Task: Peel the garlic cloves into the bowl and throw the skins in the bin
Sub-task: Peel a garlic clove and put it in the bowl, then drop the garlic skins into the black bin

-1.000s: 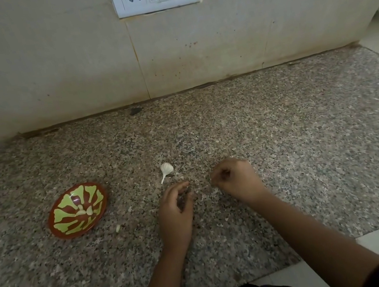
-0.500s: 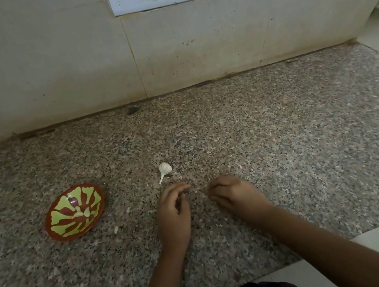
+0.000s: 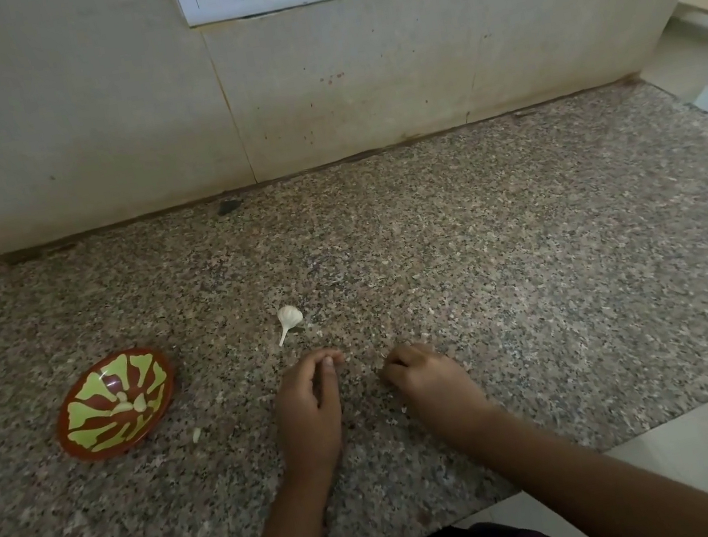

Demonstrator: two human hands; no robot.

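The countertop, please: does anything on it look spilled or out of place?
One small pale bit lies on the countertop just outside the bowl, not in it; tiny pale flecks are scattered nearby.

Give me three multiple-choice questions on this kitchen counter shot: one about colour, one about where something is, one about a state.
1. The bowl has which colours? A) blue and white B) plain black C) red-brown with yellow-green
2. Where is the stemmed garlic piece? A) in the bowl B) on the counter beyond the left hand C) on the floor
3. The bowl is: A) upside down B) lidded C) open side up with pale cloves inside
Answers: 1 C, both colours show in its pattern; 2 B, it lies on bare granite past the hand; 3 C, cloves sit at its middle.
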